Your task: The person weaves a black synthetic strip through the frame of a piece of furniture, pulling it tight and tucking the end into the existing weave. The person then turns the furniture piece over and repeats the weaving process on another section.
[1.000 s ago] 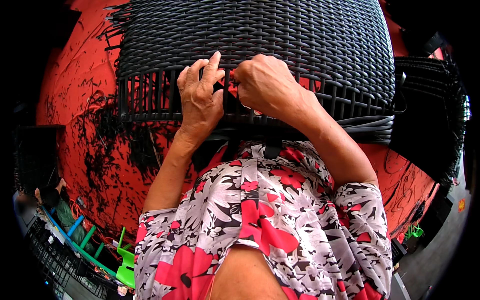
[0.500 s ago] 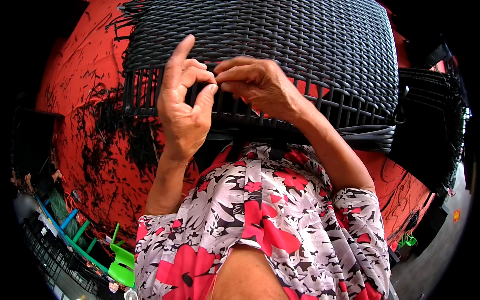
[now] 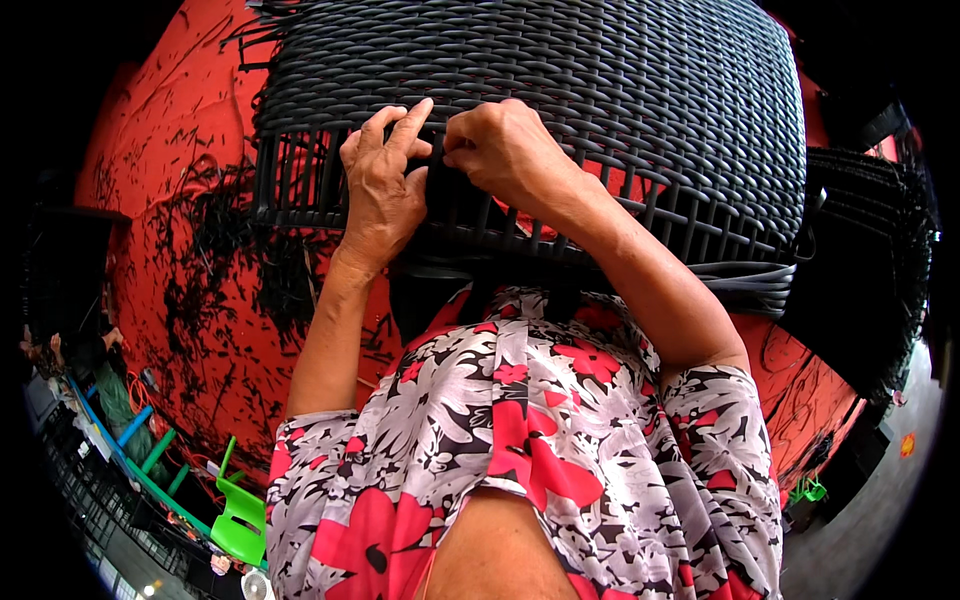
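Note:
A dark grey wicker panel (image 3: 620,70) of tightly woven strands lies in front of me. Along its near side runs a band of bare upright bars (image 3: 680,220) with little weaving between them. My left hand (image 3: 388,195) is over this band, index and middle fingers stretched out, thumb apart from them. Just to its right, my right hand (image 3: 510,150) has its fingers curled together against the lower edge of the weave. Whatever it pinches is hidden from view. A flat coil of dark strands (image 3: 750,285) sits under the panel's near right corner.
Dark strand scraps (image 3: 210,235) litter a red sheet (image 3: 150,290) beneath the panel. Loose strand ends (image 3: 262,30) stick out at its far left corner. A green chair (image 3: 240,520) stands at the lower left. Dark ribbed material (image 3: 865,215) is on the right.
My left hand has tipped forward and right, its raised index finger lowered toward the weave. My right hand has shifted slightly, its fingers curling closer together. The hands have come slightly apart.

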Motion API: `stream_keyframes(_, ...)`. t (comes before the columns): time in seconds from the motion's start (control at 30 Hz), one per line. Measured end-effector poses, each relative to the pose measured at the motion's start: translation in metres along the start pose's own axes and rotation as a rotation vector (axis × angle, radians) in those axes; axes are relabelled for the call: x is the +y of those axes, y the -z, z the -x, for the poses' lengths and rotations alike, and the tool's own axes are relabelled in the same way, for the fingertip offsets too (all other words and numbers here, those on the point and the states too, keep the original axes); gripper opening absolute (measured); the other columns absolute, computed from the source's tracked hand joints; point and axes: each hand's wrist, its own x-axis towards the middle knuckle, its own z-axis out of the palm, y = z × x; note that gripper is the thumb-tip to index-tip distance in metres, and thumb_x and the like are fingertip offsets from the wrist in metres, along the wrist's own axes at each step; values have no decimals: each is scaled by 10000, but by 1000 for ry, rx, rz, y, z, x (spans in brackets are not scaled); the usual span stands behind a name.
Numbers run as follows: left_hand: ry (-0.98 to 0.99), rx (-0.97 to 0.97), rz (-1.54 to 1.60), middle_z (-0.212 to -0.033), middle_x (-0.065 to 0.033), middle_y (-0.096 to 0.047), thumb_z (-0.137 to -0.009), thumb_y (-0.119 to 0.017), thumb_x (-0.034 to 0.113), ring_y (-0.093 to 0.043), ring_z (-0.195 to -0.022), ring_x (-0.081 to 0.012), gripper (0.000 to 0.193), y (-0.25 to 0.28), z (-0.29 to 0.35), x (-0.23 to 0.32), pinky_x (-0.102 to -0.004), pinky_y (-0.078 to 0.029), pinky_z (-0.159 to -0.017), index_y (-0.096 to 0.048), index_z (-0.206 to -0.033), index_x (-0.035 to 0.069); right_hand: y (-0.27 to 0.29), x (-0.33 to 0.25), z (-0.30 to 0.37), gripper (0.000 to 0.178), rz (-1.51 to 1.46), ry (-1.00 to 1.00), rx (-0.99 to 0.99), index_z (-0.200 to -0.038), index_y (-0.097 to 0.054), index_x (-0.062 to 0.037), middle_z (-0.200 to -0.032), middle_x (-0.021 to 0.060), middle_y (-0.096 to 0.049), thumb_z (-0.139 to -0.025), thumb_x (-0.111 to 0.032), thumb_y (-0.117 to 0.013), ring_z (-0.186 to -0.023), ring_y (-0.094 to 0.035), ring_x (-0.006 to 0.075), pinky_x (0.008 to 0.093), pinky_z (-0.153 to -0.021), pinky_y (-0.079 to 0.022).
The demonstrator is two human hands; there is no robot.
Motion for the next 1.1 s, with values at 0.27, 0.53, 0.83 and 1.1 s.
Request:
stream_keyframes(0.27,261,110,533,-958,-49,-623,-735,-640,-132,-626,-841,-104,674,43,-5,27,-257,-472,-867,-474,-1359,60,-10,-9,1,166,-433,277,184,-955,-701,-35,-954,128,-677,-812,-109,-665,-727,-669,286,362,-637,-529)
stream_keyframes(0.53,90,69,-98,-1309,-96,-558,-739,-616,-53,-548,-1137,-262,407,28,11,-23,-393,-385,-1009,-624,-1135,39,-7,-24,-11,108,-104,46,145,-748,-644,27,-683,252,-608,-747,-78,-623,-681,-630,410,441,-611,-508)
stream_keyframes(0.83,163,22,38,-937,-23,-692,-722,-649,-54,-512,-1156,-205,632,20,11,-37,-373,-331,-1035,-520,-1322,99,-31,-15,-38,92,60,43,38,-741,-660,-4,-756,223,-644,-732,-92,-636,-730,-637,416,466,-664,-522)
stream_keyframes(1.1,205,229,537,-825,14,-642,-771,-611,-104,-600,-837,-68,582,77,-6,-4,-239,-464,-886,-494,-1328,17,-33,-31,-33,156,-509,238,67,-922,-707,-30,-877,173,-673,-811,-127,-657,-705,-664,258,364,-630,-527)
